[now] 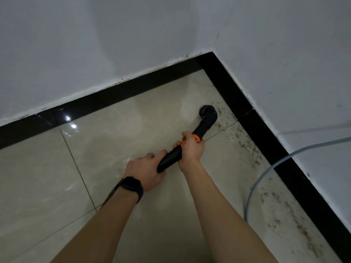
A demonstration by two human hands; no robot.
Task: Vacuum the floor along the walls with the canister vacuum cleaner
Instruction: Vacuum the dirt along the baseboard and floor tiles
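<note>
The right hand (191, 149) is wrapped tight round the black vacuum tube (171, 158), right on its orange ring (197, 138). The left hand (145, 168) holds the same tube at the end farthest from the corner (209, 57) of the room, with its fingers curled round it. There is a ring (151, 154) on one finger of that hand and a dark watch (131, 186) on its wrist. A thin striped cord (112, 192) peeks out from behind the wrist, on the side away from the corner.

The tube points up toward the corner. At its far end it bends, and a round brush head (207, 111) sits down on the floor (114, 130). The brush head is near the corner but not in it.

The floor is made of big pale tiles. A shiny black strip (237, 95) runs along the bottom of both white walls (95, 44) and meets at the corner. Little dark bits of dirt (245, 143) lie on the floor next to the strip that runs from the corner down the right side. The brush head is just beside the first of these bits. A grey hose (264, 173) curves over that same strip, much farther from the corner than the brush head.
</note>
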